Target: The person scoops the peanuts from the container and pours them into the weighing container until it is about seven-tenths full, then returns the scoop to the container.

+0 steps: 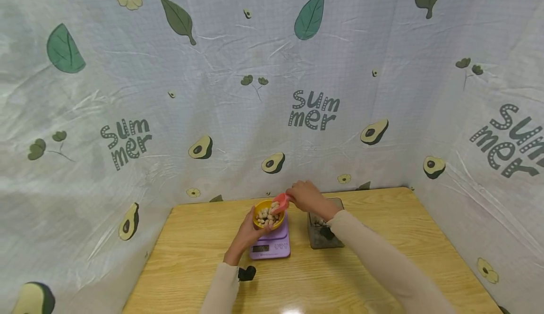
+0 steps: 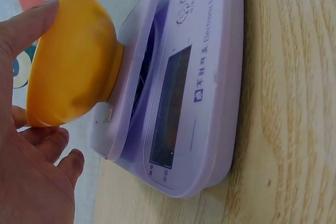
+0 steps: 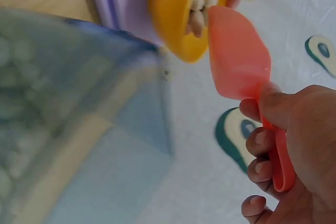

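A yellow bowl (image 2: 73, 61) of peanuts (image 1: 263, 215) sits on the lilac electronic scale (image 1: 278, 252). My left hand (image 1: 248, 233) grips the bowl from the left and front, thumb at its rim and fingers round the opposite side. In my right hand (image 1: 305, 196) is a coral-red scoop (image 3: 239, 53), its handle held between thumb and curled fingers. The scoop tilts over the bowl's right rim, with peanuts at its mouth in the head view. In the left wrist view the scale's display (image 2: 170, 106) looks dark and I cannot read it.
Right of the scale stands a see-through grey container (image 1: 315, 243) with peanuts inside, partly covered by the right forearm. The wooden table (image 1: 191, 243) ends at a patterned sheet (image 1: 238, 177) that hangs behind and on both sides.
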Motion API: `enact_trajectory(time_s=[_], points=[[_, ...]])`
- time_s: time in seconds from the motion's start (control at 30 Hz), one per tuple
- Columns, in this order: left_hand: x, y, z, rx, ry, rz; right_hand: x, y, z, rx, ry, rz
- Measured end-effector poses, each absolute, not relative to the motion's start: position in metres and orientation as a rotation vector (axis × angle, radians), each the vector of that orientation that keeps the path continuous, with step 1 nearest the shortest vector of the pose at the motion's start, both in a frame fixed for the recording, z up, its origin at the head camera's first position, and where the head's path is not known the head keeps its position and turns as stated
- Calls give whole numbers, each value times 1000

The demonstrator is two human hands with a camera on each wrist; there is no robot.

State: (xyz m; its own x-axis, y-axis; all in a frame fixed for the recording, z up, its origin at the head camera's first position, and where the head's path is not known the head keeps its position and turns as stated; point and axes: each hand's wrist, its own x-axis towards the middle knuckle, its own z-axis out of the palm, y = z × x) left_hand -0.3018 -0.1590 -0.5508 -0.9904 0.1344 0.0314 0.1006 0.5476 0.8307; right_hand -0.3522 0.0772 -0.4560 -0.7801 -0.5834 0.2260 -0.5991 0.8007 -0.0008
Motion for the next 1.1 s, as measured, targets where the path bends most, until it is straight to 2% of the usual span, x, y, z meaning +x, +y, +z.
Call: enact_trajectory(time_s=[0.37, 0.77, 1.1], points=[[-301, -158, -550, 212, 2749, 1442, -344, 79, -429, 926, -2748, -28], [-297, -159, -540, 271, 2840, 1411, -324, 151, -457, 791, -2664, 583], [-287, -151, -513, 424, 2919, 1379, -303, 202, -471, 715, -2529, 673]])
